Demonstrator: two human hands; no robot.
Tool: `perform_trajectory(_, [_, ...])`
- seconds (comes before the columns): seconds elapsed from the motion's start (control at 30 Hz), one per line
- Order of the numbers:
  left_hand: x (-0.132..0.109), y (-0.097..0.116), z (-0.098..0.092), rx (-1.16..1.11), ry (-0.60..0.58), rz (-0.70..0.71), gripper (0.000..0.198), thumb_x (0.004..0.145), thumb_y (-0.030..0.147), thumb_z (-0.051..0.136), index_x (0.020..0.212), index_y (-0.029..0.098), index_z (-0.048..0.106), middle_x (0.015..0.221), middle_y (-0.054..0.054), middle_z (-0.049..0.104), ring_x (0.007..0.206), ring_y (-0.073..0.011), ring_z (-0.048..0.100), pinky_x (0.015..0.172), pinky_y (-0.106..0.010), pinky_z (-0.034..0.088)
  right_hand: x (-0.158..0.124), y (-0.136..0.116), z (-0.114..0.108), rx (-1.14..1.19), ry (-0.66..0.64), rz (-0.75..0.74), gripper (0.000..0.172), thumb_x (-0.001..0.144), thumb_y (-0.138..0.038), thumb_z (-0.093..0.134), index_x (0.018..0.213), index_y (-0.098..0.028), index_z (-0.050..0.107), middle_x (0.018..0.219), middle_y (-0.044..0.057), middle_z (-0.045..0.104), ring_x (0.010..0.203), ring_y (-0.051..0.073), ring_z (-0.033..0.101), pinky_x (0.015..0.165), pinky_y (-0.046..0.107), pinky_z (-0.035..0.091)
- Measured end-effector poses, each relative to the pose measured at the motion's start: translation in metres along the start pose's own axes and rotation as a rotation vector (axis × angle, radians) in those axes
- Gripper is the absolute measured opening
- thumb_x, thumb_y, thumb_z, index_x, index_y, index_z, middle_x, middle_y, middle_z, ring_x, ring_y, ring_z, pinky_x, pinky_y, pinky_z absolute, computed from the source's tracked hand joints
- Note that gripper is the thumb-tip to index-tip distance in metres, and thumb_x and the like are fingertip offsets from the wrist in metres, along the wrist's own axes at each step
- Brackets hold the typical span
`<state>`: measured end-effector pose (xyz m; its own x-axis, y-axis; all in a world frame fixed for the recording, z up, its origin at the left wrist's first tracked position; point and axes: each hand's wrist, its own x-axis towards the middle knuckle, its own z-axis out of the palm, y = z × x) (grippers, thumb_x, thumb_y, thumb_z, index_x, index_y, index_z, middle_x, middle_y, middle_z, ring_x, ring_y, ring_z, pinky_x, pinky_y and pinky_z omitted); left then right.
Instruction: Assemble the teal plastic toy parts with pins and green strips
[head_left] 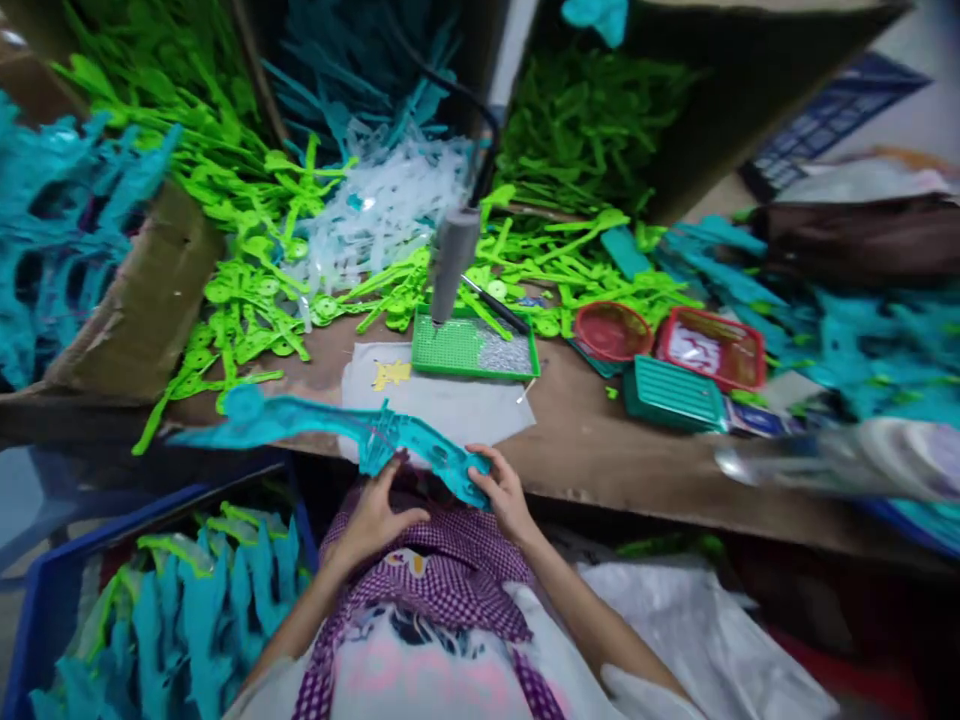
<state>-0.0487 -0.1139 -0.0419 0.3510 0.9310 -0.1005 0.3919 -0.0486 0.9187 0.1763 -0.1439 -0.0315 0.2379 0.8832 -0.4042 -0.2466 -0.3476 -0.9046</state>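
A long turquoise plastic part [427, 445] with a moulded, hollowed inner side lies slanted across the front edge of the bench. Its narrow left end is blurred. My right hand [504, 492] grips the rounded right end between thumb and fingers. Below the middle of the part is my left hand [384, 510], its thumb spread away and its fingertips at the part's lower edge. Just behind, a green tray [450, 350] of small silvery pieces stands at the edge of a white sheet [480, 405] bearing a yellow shape.
A grey powered-driver-like tool [455, 255] hangs over the tray. Lime-green parts [247, 290] and clear strips [382, 200] heap behind. Red baskets [613, 332] and a teal box [673, 393] stand right. A blue crate [52, 590] of turquoise parts sits lower left.
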Motion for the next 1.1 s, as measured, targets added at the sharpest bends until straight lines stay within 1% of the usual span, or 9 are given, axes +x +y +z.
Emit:
perform_trajectory(0.17, [0.036,0.060,0.042,-0.020,-0.258,0.268,0.035,0.085,0.039,0.068,0.113,0.020,0.060,0.108,-0.010,0.070,0.103,-0.0245,0.067,0.092,-0.038,0.054,-0.010,0.018,-0.019,0.117,0.252,-0.263,0.037,0.070,-0.047,0.074,0.097,-0.025,0.061,0.093,0.002,0.065,0.082,0.017,0.061,0.074,0.030,0.051])
perform_trajectory(0.3, [0.070,0.118,0.079,-0.043,-0.364,0.478,0.054,0.085,0.038,0.068,0.131,0.018,0.050,0.121,-0.014,0.064,0.111,-0.0260,0.063,0.097,-0.040,0.051,-0.008,0.027,-0.014,0.290,0.599,-0.395,0.038,0.077,-0.049,0.065,0.106,-0.027,0.052,0.091,0.000,0.058,0.079,0.015,0.058,0.074,0.029,0.050])
perform_trajectory(0.4, [0.087,0.136,0.113,-0.064,-0.390,0.513,0.060,0.085,0.036,0.067,0.138,0.017,0.046,0.125,-0.014,0.063,0.116,-0.0273,0.061,0.100,-0.041,0.050,0.001,0.025,-0.010,0.299,0.738,-0.408,0.044,0.085,-0.052,0.053,0.121,-0.029,0.042,0.098,0.003,0.057,0.083,0.016,0.059,0.079,0.032,0.052])
perform_trajectory(0.5, [0.108,0.125,0.125,-0.113,-0.346,0.413,0.050,0.087,0.033,0.063,0.132,0.017,0.050,0.122,-0.012,0.066,0.107,-0.0251,0.065,0.097,-0.040,0.051,0.012,0.015,-0.016,0.167,0.663,-0.362,0.052,0.089,-0.055,0.046,0.133,-0.029,0.038,0.114,0.007,0.059,0.098,0.018,0.061,0.089,0.036,0.052])
perform_trajectory(0.6, [0.142,0.096,0.112,-0.124,-0.235,0.332,0.053,0.084,0.037,0.064,0.131,0.017,0.050,0.123,-0.011,0.066,0.105,-0.0247,0.066,0.097,-0.040,0.051,0.021,-0.007,-0.043,-0.036,0.272,-0.328,0.062,0.082,-0.055,0.060,0.135,-0.026,0.047,0.123,0.010,0.061,0.109,0.021,0.061,0.092,0.038,0.053])
perform_trajectory(0.67, [0.166,0.074,0.098,-0.121,-0.144,0.326,0.056,0.078,0.041,0.069,0.125,0.016,0.052,0.124,-0.013,0.065,0.112,-0.0267,0.064,0.101,-0.042,0.049,0.023,-0.029,-0.072,-0.158,0.140,-0.336,0.064,0.075,-0.052,0.070,0.131,-0.024,0.055,0.118,0.010,0.066,0.102,0.021,0.064,0.088,0.037,0.054])
perform_trajectory(0.83, [0.201,0.039,0.078,-0.115,-0.140,0.245,0.062,0.070,0.048,0.071,0.120,0.015,0.053,0.118,-0.013,0.066,0.108,-0.0275,0.065,0.099,-0.043,0.051,0.035,-0.086,-0.145,-0.411,0.490,-0.516,0.037,0.085,-0.047,0.060,0.109,-0.020,0.068,0.104,0.008,0.073,0.089,0.019,0.067,0.084,0.035,0.054])
perform_trajectory(0.97, [0.204,0.034,0.076,-0.144,-0.131,0.180,0.058,0.068,0.049,0.073,0.112,0.016,0.055,0.105,-0.010,0.068,0.096,-0.0247,0.067,0.089,-0.040,0.055,0.077,-0.122,-0.176,-0.879,0.504,-0.425,0.023,0.088,-0.028,0.054,0.097,-0.018,0.073,0.099,0.009,0.076,0.090,0.022,0.068,0.086,0.035,0.051])
perform_trajectory(1.1, [0.202,0.035,0.077,-0.151,-0.107,0.167,0.055,0.068,0.048,0.073,0.110,0.017,0.056,0.106,-0.008,0.068,0.096,-0.0229,0.067,0.089,-0.037,0.055,0.132,-0.162,-0.188,-1.228,0.531,-0.353,0.028,0.089,-0.021,0.051,0.104,-0.017,0.074,0.106,0.012,0.076,0.101,0.025,0.068,0.090,0.034,0.048])
